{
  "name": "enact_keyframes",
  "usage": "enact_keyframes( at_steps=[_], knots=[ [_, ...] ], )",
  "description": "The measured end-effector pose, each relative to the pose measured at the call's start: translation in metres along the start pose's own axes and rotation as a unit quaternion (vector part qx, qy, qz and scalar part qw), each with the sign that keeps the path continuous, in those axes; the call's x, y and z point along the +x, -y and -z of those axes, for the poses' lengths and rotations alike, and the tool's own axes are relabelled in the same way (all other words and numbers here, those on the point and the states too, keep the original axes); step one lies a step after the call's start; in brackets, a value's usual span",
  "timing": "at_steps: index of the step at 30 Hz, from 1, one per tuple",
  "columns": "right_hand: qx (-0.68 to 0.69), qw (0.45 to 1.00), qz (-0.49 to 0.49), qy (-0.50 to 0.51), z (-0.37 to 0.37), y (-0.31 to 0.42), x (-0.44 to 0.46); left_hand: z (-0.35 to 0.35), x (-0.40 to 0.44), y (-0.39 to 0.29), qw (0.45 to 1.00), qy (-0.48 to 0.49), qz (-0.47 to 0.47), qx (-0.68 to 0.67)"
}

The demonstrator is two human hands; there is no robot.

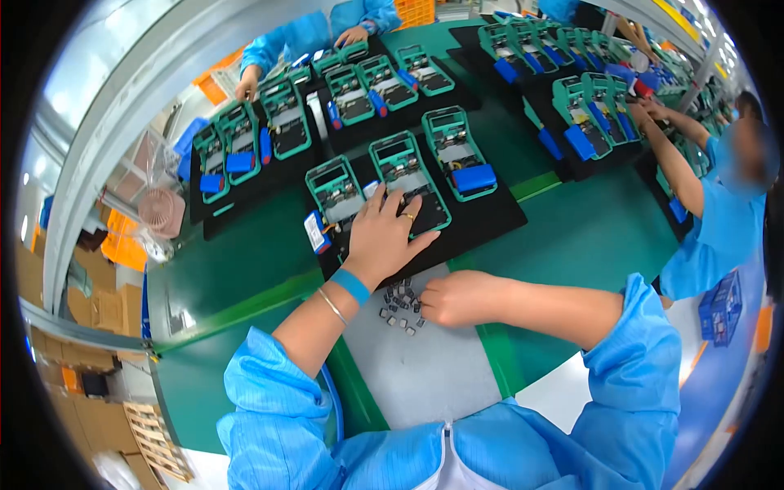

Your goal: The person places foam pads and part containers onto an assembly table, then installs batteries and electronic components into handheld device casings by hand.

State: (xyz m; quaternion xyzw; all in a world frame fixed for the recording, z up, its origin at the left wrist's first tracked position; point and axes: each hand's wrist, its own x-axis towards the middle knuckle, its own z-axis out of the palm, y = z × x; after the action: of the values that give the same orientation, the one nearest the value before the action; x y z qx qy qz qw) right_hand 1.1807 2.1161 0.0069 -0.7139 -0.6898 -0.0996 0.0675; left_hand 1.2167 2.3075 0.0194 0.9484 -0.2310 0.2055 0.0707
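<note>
1. While the left hand (384,233) spreads, fingers apart, over the case (408,174) at centre, the right hand (459,299) curls below beside small parts (398,300); whether it grips any, I cannot tell.
2. Green tabletop (592,224) stretches centre-right, past the black mat (504,211).

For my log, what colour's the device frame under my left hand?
The device frame is green, clearest in the head view.

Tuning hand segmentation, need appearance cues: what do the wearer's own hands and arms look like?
Left hand: ungloved, gold-coloured ring, flat blue wristband, thin metallic bangle farther up. Right hand: ungloved, no visible jewellery or band. Light-blue sleeves, wrinkled, bunched up near both elbows.
</note>
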Motion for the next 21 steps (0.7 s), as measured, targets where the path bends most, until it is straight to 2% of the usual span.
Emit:
enact_keyframes(
  at_steps=[2,5,8,11,14,16,18,19,21],
  knots=[
    [-0.004,1.0,0.014,-0.005,-0.001,0.0,0.002,0.004,0.012,-0.002,0.998,-0.038,-0.035,0.026],
    [-0.033,0.999,0.023,-0.037,-0.01,0.004,0.001,0.004,0.047,-0.012,0.993,-0.077,-0.083,-0.032],
    [-0.047,0.997,0.016,-0.059,-0.017,0.008,0.0,-0.005,0.085,-0.034,0.994,-0.045,-0.092,-0.042],
    [-0.03,0.996,-0.006,-0.08,-0.014,0.007,-0.006,-0.025,0.106,-0.048,0.997,0.034,-0.054,-0.041],
    [0.025,0.995,-0.048,-0.081,0.017,0.013,-0.018,-0.038,0.116,-0.04,0.994,0.06,-0.052,-0.076],
    [0.044,0.989,-0.118,-0.072,0.032,0.017,-0.032,-0.033,0.119,-0.04,0.995,0.038,-0.062,-0.074],
    [0.031,0.987,-0.141,-0.076,0.038,0.02,-0.044,-0.019,0.12,-0.041,0.98,0.01,0.06,-0.189],
    [0.018,0.983,-0.164,-0.082,0.038,0.022,-0.049,-0.023,0.119,-0.036,0.975,-0.01,0.109,-0.192],
    [0.018,0.982,-0.175,-0.071,0.037,0.027,-0.057,-0.02,0.116,-0.021,0.975,0.027,0.183,-0.125]
  ],
)
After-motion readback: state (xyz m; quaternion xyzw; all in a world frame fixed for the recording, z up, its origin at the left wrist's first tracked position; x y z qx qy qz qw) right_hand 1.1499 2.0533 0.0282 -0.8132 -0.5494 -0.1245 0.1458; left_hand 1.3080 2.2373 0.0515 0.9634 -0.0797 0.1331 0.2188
